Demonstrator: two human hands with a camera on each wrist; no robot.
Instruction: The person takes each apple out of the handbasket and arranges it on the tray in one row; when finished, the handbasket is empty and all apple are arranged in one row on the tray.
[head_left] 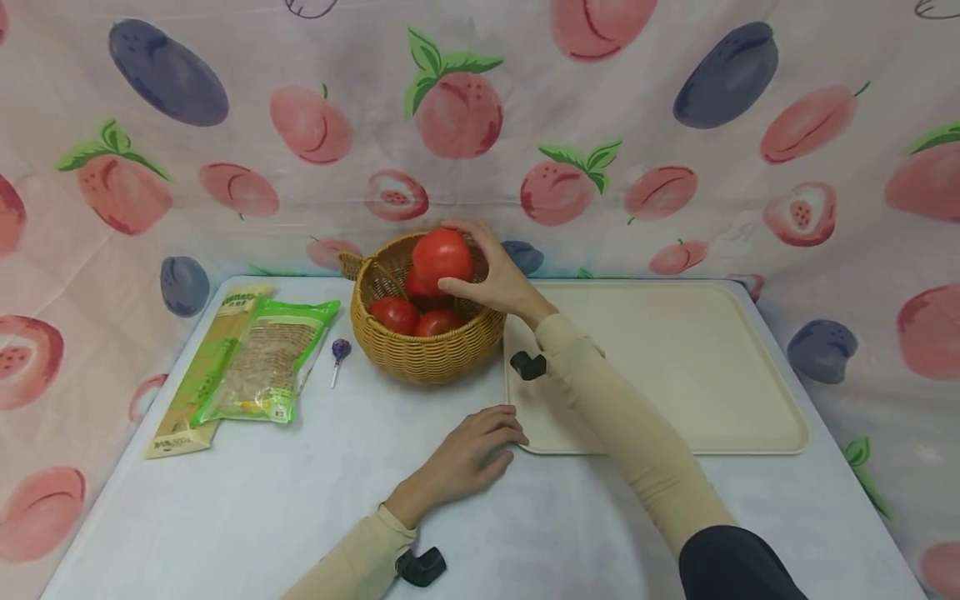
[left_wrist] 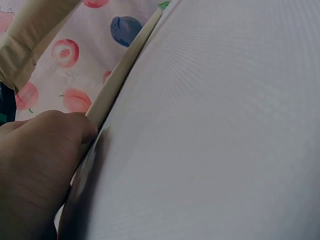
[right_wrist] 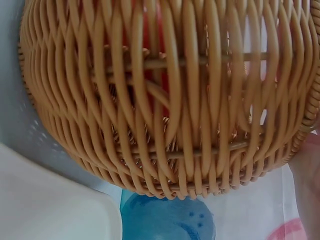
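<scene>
A brown wicker basket [head_left: 427, 354] at the back centre holds several red, tomato-like fruits, some lower down [head_left: 395, 315]. My right hand [head_left: 495, 275] reaches over its right rim and grips the topmost tomato [head_left: 442, 257], thumb in front and fingers behind. In the right wrist view the basket's woven side [right_wrist: 170, 110] fills most of the picture, with part of the hand [right_wrist: 307, 175] at the right edge. My left hand [head_left: 468, 454] rests at the front left corner of a cream tray [head_left: 660, 367], its fingers loosely bent and touching the tray's edge [left_wrist: 117, 80].
On the left of the white-covered table [head_left: 300, 508] lie a long yellow packet [head_left: 183, 417] and a clear green-edged bag [head_left: 262, 358] overlapping it. A purple lollipop [head_left: 341, 350] lies between the bag and basket. A fruit-printed cloth [head_left: 480, 192] hangs behind.
</scene>
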